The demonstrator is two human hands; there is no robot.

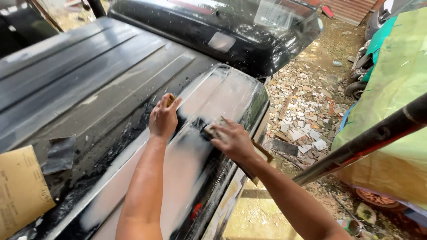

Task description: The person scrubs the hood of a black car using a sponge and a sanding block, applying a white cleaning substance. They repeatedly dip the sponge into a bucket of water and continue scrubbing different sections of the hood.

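Observation:
I look down on the black roof of a vehicle (89,66), ribbed lengthwise, with a pale grey sanded strip (209,95) along its right edge. My left hand (163,118) presses a small brown pad (170,99) flat against the wet dark patch beside the strip. My right hand (232,140) holds a pale sanding piece (214,126) down on the strip near the roof's edge. Grey slurry and water spread around both hands.
A folded dark sheet of sandpaper (60,153) and a tan sheet (20,189) lie on the roof at left. A raised black hatch (231,31) stands ahead. A dark pole (369,138) crosses at right, with a yellow-green covered vehicle (396,89) and rubble-strewn ground (307,102).

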